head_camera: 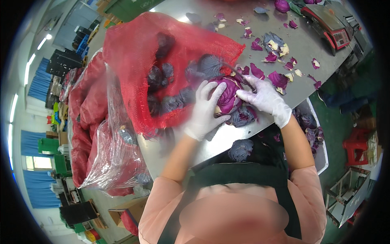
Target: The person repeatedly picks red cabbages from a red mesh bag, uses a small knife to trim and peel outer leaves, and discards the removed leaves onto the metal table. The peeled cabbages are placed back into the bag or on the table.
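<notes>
A red cabbage head (226,94) with glossy purple leaves sits near the front edge of the steel table. My left hand (207,106), in a white glove, grips its left side, fingers spread over the top. My right hand (263,96), also gloved, is at the cabbage's right side. Between its thumb and fingers is a thin, dark, curved object (239,75); I cannot tell whether it is a leaf seen edge-on or a blade. Dull outer leaves (242,117) lie under and beside the head. Left of it, an open red mesh sack (170,27) holds several dark cabbages (155,76).
Leaf scraps (277,79) litter the steel table (307,36). A red weighing scale (335,35) stands at the far right. Below the table's right edge is a white bin (323,152) with leaves. Plastic-wrapped red sacks (94,122) are piled at left. One leaf (240,150) lies on my apron.
</notes>
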Motion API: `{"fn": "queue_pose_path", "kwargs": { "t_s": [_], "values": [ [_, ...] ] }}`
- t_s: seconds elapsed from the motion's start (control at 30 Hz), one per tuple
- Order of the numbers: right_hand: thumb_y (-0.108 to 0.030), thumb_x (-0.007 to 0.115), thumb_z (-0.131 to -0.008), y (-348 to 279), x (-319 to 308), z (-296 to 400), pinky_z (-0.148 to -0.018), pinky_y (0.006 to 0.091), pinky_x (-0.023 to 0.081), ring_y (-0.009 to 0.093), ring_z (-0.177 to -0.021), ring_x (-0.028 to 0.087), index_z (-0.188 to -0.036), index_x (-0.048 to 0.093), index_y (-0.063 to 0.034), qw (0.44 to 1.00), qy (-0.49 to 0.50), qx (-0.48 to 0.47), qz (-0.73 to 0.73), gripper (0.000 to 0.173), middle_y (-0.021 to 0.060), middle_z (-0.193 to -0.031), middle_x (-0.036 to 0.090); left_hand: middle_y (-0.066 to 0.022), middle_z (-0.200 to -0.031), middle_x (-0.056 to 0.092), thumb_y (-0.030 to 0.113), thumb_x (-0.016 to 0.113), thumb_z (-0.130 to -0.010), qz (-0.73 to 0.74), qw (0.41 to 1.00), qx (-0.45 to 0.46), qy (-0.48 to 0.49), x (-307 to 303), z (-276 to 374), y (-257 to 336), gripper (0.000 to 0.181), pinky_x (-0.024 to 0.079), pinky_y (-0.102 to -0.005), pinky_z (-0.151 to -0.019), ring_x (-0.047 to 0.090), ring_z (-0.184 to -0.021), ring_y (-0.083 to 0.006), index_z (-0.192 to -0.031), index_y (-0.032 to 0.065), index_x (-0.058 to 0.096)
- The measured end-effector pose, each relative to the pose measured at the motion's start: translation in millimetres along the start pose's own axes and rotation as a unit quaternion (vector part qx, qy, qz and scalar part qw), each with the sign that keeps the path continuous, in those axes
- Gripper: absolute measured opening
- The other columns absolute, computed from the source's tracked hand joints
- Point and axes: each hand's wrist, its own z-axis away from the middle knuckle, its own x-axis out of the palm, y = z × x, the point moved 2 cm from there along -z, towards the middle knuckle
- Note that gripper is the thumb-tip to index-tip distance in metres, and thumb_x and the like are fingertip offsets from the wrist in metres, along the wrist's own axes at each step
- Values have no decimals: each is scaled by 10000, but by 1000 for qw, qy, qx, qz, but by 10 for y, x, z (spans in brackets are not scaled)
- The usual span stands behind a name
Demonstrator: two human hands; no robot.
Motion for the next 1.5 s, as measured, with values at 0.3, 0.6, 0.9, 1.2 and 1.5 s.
{"fn": "queue_pose_path", "kwargs": {
  "t_s": [0.3, 0.6, 0.9, 1.2, 1.5],
  "values": [
    [-232, 663, -834, 142, 33, 38, -971, 393, 522, 335, -1114, 678, -1506, 428, -29, 988, 5, -72, 138, 740, 243, -1238, 672, -168, -1517, 389, 263, 901, -567, -134, 975, 112, -134, -118, -250, 249, 1043, 338, -597, -1129, 365, -1390, -430, -1492, 176, 427],
    [-127, 593, -881, 60, 2, 88, -477, 303, 467, 133, -500, 521, -1538, 417, -130, 981, -67, 134, -126, 680, 51, -685, 566, -161, -1533, 380, 268, 901, -589, -156, 974, 101, -129, -9, -282, 313, 1059, 334, -579, -1120, 350, -1411, -436, -1523, 208, 404],
    [-242, 634, -921, 691, -297, -83, -973, 397, 518, 308, -1115, 683, -1374, 592, -66, 985, 110, 128, 24, 488, 185, -1211, 705, -218, -1497, 384, 243, 934, -563, -11, 1000, -4, -18, -82, -211, -14, 1121, 322, -541, -1171, 350, -1379, -482, -1525, 119, 372],
    [-377, 620, -900, -1, 83, -185, -959, 451, 519, 413, -1058, 676, -1358, 571, -34, 992, -3, -15, 123, 575, 257, -1118, 704, -232, -1527, 351, 292, 935, -576, -91, 995, -17, -49, -5, -194, 256, 1109, 314, -554, -1157, 321, -1396, -493, -1523, 115, 383],
    [-153, 644, -798, 111, -9, -259, -876, 432, 540, 379, -980, 693, -1242, 608, -54, 994, -12, 19, 108, 456, 224, -1046, 707, -224, -1523, 353, 297, 954, -526, -105, 992, -47, -52, 12, -242, 255, 1196, 345, -535, -1138, 335, -1392, -477, -1540, 122, 344]
  ]
}}
